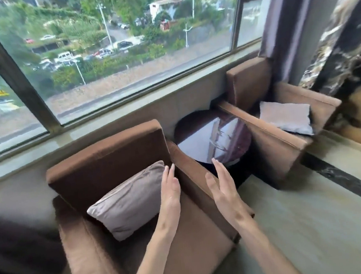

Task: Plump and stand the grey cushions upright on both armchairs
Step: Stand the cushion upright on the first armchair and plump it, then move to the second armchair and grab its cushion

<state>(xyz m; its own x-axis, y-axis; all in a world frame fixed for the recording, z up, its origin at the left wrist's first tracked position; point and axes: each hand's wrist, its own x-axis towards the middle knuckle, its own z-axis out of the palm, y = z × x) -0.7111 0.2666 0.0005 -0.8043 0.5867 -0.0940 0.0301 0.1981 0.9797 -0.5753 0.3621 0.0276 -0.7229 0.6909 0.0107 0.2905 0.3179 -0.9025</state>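
Grey velvet covers the near cushion (129, 203), which leans upright against the backrest of the near armchair (103, 165), so that seat looks finished as far as one can judge. Beside the cushion's right edge the left hand (169, 195) is flat, its grip apart and holding nothing, fingers straight and perhaps just brushing the fabric. Over the chair's arm the right hand (223, 186) hovers the same way, grip apart and empty, palm facing the other. Across the round dark counter (213, 136), the far cushion (286, 116) lies flat on the seat of the far armchair (272, 128), under the window (124, 54); it likely needs plumping next.
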